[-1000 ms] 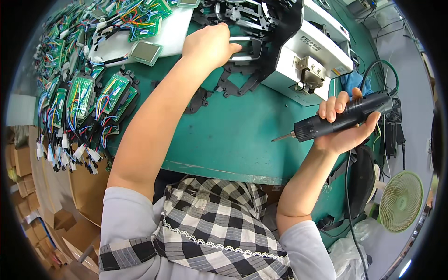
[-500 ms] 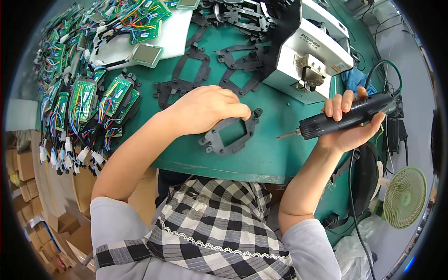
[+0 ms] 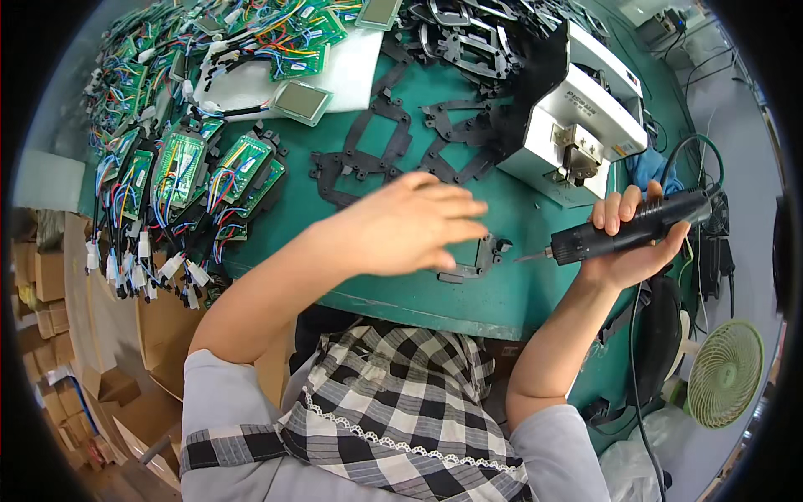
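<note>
My left hand [image 3: 410,222] hovers flat, fingers stretched out and apart, over a black plastic frame [image 3: 483,256] lying near the front edge of the green table [image 3: 468,305]. Most of the frame is hidden under the hand, and I cannot tell whether the palm touches it. My right hand [image 3: 636,255] grips a black electric screwdriver [image 3: 623,230] held nearly level. Its bit points left toward the frame's right end and stops a little short of it.
A white screw feeder box [image 3: 585,105] stands behind the screwdriver. More black frames [image 3: 376,142] lie scattered and piled at the back. Green circuit boards with coloured wires [image 3: 209,167] cover the left side. A green fan [image 3: 726,372] sits low right, and cardboard boxes [image 3: 50,276] stand left.
My left hand reached to the back pile, pulled one black frame to the front edge, and now lies flat over it. The screwdriver has dropped slightly toward the frame.
</note>
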Available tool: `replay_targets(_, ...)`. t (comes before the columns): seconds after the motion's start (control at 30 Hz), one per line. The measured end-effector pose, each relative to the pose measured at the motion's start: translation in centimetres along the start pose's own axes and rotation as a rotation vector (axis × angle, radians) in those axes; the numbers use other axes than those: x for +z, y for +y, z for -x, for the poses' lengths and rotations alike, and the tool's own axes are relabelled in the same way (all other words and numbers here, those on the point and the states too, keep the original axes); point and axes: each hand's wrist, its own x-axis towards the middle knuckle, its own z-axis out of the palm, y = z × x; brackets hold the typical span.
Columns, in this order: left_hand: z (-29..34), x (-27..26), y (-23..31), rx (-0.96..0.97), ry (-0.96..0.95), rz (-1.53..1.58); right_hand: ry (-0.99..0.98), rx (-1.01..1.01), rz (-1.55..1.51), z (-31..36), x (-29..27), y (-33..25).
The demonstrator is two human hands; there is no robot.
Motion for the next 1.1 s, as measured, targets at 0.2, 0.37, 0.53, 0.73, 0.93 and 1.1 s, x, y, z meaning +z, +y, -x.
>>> replay_targets(0.2, 5.5, -7.5, -8.0, -0.673, 0.085, -0.624, -0.013, 0.018, -0.092, -0.3, -0.8, -0.3)
replay_targets(0.37, 4.9, -9.4, -10.3, -0.648, 0.414, -0.48, -0.023, 0.021, -0.091, -0.2, -0.1, 0.1)
replay_targets(0.53, 1.2, -9.0, -7.4, -0.515, 0.688, -0.472, 0.051, 0.022, -0.033, -0.1, -0.4, -0.1)
replay_targets(0.73, 5.4, -8.7, -1.3, -0.779, -0.116, -0.189, 0.024, 0.024, -0.043, -0.1, -0.8, -0.6)
replay_targets(0.93, 4.7, -3.0, -5.1, -0.53, 0.172, -0.046, 0.031, 0.024, -0.029, 0.0, 0.2, 0.0)
replay_targets(1.1, 3.3, -4.3, -5.4, -0.568, 0.246, -0.272, 0.063, -0.005, 0.045, 0.2, 0.4, 0.2)
